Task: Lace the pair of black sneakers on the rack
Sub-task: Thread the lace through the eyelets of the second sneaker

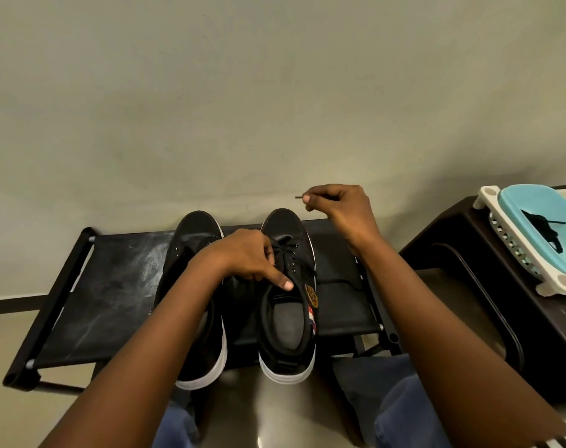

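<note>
Two black sneakers with white soles stand side by side on a black fabric rack point(107, 295), toes toward the wall. The right sneaker point(288, 344) has a black lace point(283, 250) through its lower eyelets. My left hand point(246, 258) rests on that sneaker's tongue, its fingers curled at the lace and the thumb pressing near the collar. Above and right of the toe, my right hand point(336, 208) is raised and pinches the lace's tip point(299, 197), which sticks out to the left. The left sneaker point(194, 240) shows bare eyelets; my left forearm covers much of it.
A dark brown stool or side table point(463, 253) stands at the right. On it sits a white and teal basket point(530, 205) with another black lace point(543, 231) inside. A pale wall runs behind the rack. My knees in blue jeans are below.
</note>
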